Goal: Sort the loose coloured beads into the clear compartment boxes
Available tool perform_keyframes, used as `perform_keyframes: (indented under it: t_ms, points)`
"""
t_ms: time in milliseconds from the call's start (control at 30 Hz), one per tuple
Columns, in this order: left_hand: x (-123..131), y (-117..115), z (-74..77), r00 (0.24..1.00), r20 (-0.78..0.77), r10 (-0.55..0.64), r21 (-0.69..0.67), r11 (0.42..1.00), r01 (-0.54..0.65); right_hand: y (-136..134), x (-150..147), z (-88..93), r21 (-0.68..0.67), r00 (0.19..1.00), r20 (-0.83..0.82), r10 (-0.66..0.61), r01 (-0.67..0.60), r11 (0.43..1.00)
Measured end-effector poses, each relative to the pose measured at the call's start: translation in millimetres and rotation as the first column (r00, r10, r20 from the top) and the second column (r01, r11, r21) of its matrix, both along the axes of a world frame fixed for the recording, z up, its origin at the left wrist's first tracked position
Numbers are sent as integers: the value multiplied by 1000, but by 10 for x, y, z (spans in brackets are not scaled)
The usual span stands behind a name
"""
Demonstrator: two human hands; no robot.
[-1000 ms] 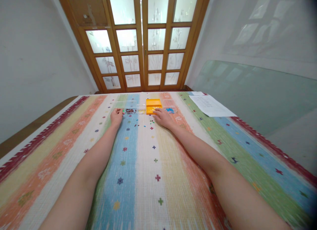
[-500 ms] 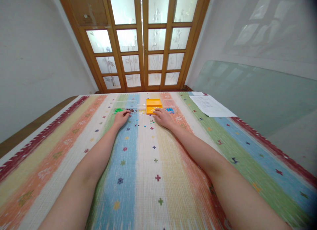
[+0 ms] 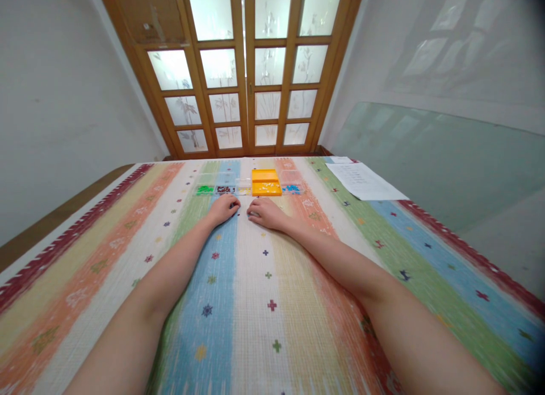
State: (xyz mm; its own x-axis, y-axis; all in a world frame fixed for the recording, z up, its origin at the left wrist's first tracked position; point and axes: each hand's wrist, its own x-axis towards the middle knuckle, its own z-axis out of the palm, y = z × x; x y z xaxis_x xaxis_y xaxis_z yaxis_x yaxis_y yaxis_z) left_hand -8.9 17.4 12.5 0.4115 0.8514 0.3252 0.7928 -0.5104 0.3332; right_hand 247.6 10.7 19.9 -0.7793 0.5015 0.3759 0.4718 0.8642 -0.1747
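The left hand [image 3: 223, 209] and right hand [image 3: 264, 214] rest palm-down, near each other on the striped worktop [image 3: 255, 304], fingers [image 3: 232, 204] curled down, any pinch too small to tell, while the tray [image 3: 264, 185] and boxes [image 3: 205, 189] sit just beyond, seemingly within reach.

Striped cloth [image 3: 264, 281] looks coarse-woven and matt, the orange tray [image 3: 265, 183] glossy plastic, the door frame [image 3: 247, 71] varnished wood.
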Motion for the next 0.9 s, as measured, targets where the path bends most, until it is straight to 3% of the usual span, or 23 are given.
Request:
perform_keyframes:
  t_ms: [233, 333, 433, 633, 767, 900]
  points:
    - [38, -11, -9, 1000, 9, -4, -5, 1000, 4, -20, -17, -5, -22, 998, -42, -41, 41, 999]
    - [44, -23, -9, 999, 14, 46, -13, 999, -46, 60, 42, -7, -98, 980, -143, -136, 122, 988]
    - [47, -29, -7, 998, 8, 59, -19, 998, -59, 212, 171, -16, -194, 905, -280, -319, 272, 943]
    - [38, -15, -1, 999, 1, 46, -31, 998, -46, 588, 633, -81, -254, 672, -403, -621, 570, 781]
    - [42, -13, 6, 998, -4, 60, -56, 997, -61, 709, 837, -105, -242, 593, -462, -659, 630, 737]
    - [48, -16, 16, 998, 5, 60, -65, 996, -60, 737, 848, -109, -182, 619, -458, -637, 637, 749]
